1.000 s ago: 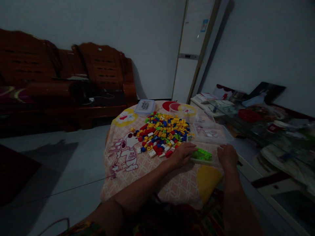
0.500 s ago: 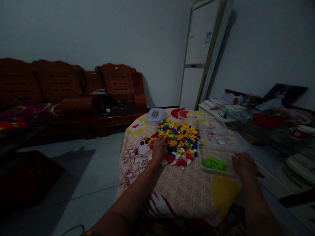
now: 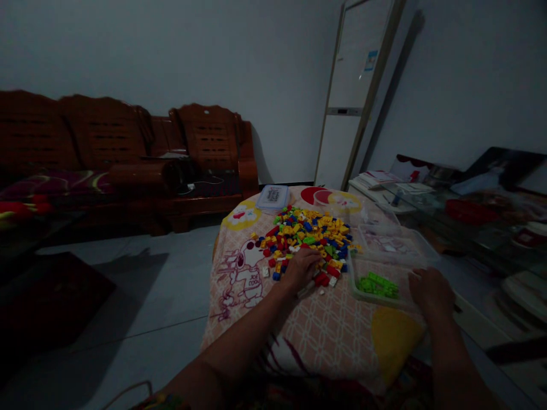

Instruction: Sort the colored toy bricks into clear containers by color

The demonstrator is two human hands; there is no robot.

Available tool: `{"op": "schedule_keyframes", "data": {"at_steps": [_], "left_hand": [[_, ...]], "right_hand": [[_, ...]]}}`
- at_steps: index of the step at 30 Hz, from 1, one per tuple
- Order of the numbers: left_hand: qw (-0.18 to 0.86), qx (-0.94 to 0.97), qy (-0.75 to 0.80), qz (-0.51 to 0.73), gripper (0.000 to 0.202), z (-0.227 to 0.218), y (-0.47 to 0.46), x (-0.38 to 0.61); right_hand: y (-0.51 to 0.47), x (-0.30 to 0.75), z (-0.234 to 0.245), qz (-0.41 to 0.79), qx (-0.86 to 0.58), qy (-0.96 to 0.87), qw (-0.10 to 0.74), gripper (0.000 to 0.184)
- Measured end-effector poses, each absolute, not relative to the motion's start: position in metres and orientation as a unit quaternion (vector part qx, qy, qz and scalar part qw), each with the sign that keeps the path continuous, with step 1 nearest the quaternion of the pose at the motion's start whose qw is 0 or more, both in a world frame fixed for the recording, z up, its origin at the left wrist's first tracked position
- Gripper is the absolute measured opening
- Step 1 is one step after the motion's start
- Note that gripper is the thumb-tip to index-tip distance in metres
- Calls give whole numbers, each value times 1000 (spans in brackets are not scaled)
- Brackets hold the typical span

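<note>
– Hands, both: position?
– Left hand (image 3: 301, 267) palm down on the near edge of the brick pile (image 3: 310, 232), fingers curled over loose pieces. Too dim to tell whether it pinches one. Right hand (image 3: 429, 290) at the near right corner of the clear tray (image 3: 354, 287), fingers bent against the rim. Grip not clear.
– Tray contents?
– Green bricks (image 3: 378, 285) only, clustered in the middle.
– Pile?
– Mixed yellow, red, blue, green and white, spread mid-table on the patterned tablecloth (image 3: 325, 336), just left of the tray.
– Surroundings?
– Second clear tray (image 3: 391, 242) behind the first, touching it. Lidded box (image 3: 273, 196) at the far edge. Cartoon dog print (image 3: 243, 273) left of the pile. Wooden sofa (image 3: 128, 154) along the wall, well apart.
</note>
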State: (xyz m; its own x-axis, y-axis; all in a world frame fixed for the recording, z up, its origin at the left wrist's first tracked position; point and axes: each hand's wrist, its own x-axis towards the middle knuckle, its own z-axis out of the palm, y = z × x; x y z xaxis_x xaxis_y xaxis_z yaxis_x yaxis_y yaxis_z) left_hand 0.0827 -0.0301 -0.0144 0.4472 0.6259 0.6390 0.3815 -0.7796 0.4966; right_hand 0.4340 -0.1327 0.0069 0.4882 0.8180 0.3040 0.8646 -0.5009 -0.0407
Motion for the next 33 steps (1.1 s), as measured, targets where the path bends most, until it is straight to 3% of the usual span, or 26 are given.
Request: {"op": "schedule_keyframes", "data": {"at_steps": [6, 14, 18, 23, 29, 33], "left_hand": [[138, 835, 327, 420, 26, -15, -27, 79], [117, 712, 531, 444, 33, 3, 4, 27], [116, 670, 587, 438, 28, 10, 6, 8], [158, 691, 602, 368, 23, 10, 3, 1], [182, 735, 557, 342, 37, 12, 3, 5], [173, 784, 525, 284, 35, 21, 3, 3]], "right_hand": [[-133, 434, 7, -128, -857, -492, 85, 47], [-134, 429, 13, -120, -861, -486, 86, 48], [-134, 430, 12, -128, -855, -495, 94, 48], [-136, 429, 12, -122, -860, -485, 100, 46], [-138, 424, 16, -121, -856, -492, 106, 46], [-136, 426, 15, -118, -857, -487, 119, 44]]}}
